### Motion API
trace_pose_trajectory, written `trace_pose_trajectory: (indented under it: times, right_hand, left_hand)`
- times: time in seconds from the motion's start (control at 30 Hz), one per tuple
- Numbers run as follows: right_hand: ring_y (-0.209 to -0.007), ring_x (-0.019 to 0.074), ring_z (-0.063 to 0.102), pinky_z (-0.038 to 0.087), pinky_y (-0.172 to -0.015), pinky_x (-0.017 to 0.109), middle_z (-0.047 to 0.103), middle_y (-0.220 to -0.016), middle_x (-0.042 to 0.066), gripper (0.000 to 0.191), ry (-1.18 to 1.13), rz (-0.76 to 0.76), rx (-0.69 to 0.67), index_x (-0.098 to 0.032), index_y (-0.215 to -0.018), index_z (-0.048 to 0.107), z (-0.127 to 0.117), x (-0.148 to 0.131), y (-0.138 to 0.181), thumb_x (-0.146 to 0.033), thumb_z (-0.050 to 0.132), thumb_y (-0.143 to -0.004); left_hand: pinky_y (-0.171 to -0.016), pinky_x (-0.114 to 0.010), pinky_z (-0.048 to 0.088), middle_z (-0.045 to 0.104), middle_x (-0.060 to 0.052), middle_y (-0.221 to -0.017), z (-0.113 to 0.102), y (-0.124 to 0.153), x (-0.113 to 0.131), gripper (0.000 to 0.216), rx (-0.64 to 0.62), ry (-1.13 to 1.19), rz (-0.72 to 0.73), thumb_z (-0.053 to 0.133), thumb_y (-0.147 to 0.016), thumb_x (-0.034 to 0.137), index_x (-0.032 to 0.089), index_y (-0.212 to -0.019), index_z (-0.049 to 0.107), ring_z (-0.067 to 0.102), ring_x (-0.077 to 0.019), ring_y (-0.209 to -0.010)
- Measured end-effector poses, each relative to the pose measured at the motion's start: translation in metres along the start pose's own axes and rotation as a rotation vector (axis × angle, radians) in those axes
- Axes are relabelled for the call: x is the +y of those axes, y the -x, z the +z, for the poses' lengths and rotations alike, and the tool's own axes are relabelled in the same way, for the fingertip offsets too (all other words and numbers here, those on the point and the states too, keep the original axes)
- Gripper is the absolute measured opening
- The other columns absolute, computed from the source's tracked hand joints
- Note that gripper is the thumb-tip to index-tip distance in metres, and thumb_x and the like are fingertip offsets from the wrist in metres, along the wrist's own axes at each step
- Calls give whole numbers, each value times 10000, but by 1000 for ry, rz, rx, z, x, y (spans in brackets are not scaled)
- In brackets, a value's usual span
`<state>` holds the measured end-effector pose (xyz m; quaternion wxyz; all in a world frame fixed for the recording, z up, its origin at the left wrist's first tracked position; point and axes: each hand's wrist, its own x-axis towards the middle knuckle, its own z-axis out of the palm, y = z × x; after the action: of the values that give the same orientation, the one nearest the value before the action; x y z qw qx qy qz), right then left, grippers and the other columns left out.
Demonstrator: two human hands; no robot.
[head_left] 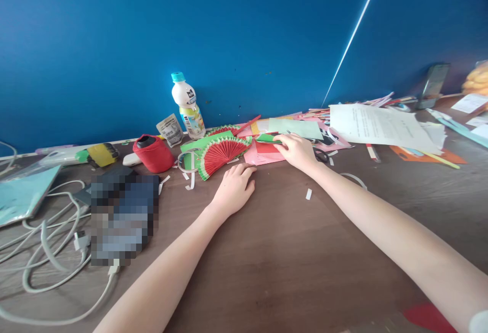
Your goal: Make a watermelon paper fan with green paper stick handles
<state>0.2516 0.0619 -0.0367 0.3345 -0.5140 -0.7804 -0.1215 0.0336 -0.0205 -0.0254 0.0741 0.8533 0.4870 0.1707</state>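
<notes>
In the head view, a brown wooden table [282, 262] fills the lower part of the frame, and a blue wall [244, 33] with a slanting white line at upper right rises behind it. Along the wall, left of centre, stand a bottle [193, 119] and a red roll [153, 153]; white cables [57, 267] coil at lower left. A large printed sheet [381, 127] lies right of centre.

The left arm comes in from the bottom edge, left of centre; its hand [234, 186] rests palm down near mid-frame, fingers loosely bent, with nothing visible in it, just below a red-and-green pleated paper fan [224, 154]. The right arm slants in from the lower right corner. Its hand [299, 151] reaches to just right of centre, fingers partly curled, fingertips touching a green paper piece [266, 138]; whether they grip it I cannot tell.
</notes>
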Motion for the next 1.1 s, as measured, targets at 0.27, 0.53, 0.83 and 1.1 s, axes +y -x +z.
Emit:
trace_pose_trajectory:
  times: [0.27,0.53,0.83,1.1]
  right_hand:
    - [-673,189,558,362,-542,267,624,-662,27,175,-17,-5,-23,-212,-920,645,-1,0,0,-293,549,-798]
    - [-719,213,555,374,-546,289,640,-708,42,200,31,-65,-47,-203,-950,633,-3,1,-1,-303,580,-786]
    - [-779,215,567,413,-710,334,679,-829,64,211,64,-180,-13,-178,-927,631,0,3,-3,-259,443,-875]
    - [-759,189,558,302,-530,275,666,-811,52,268,185,-127,-63,-181,-899,628,-1,-3,-2,-111,377,-839]
  left_hand:
    - [-1011,-407,342,515,-59,-1244,0,0,0,341,-4,4,-3,400,-841,208,190,-1162,511,432,-227,-1175]
    - [-1010,-411,344,518,-59,-1241,-1,0,1,336,-6,3,-5,395,-842,208,192,-1155,517,433,-226,-1170]
    - [-1008,-407,349,517,-62,-1241,1,0,0,338,4,-3,0,399,-843,209,184,-1159,515,438,-223,-1168]
    - [-1011,-401,342,508,-64,-1256,-1,0,1,347,-11,-6,-9,396,-847,210,171,-1171,511,429,-225,-1175]
